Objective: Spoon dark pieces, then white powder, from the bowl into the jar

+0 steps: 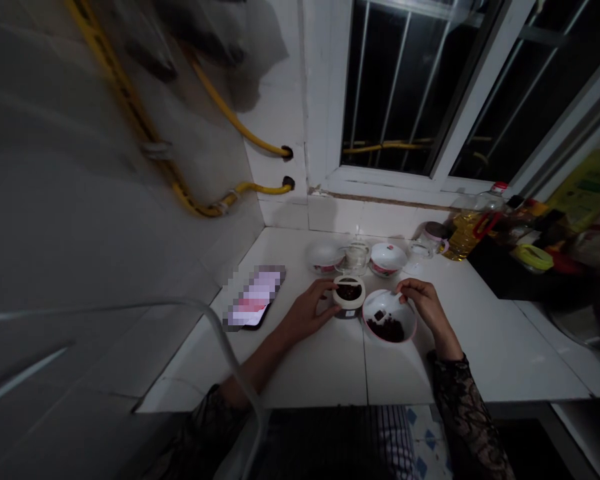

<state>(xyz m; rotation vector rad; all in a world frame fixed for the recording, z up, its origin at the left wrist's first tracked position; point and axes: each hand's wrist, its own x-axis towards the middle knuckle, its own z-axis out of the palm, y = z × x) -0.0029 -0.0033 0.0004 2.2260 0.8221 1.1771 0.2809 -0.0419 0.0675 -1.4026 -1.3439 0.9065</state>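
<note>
My left hand point(307, 310) is wrapped round a small white jar point(349, 297) with dark contents, which stands on the white counter point(325, 363). Right of the jar sits a white bowl with a pink rim point(389, 317) holding dark pieces. My right hand point(425, 303) hovers at the bowl's right rim, fingers pinched on what looks like a thin white spoon point(393, 301) that reaches into the bowl.
A lit phone point(257, 298) lies on the counter to the left. Two white bowls point(387, 259), a glass cup point(356, 257) and a lidded jar point(434, 235) stand by the back wall. An oil bottle point(467, 227) and a dark stove point(510, 273) with clutter are at the right. Yellow pipes point(215, 207) run along the left wall.
</note>
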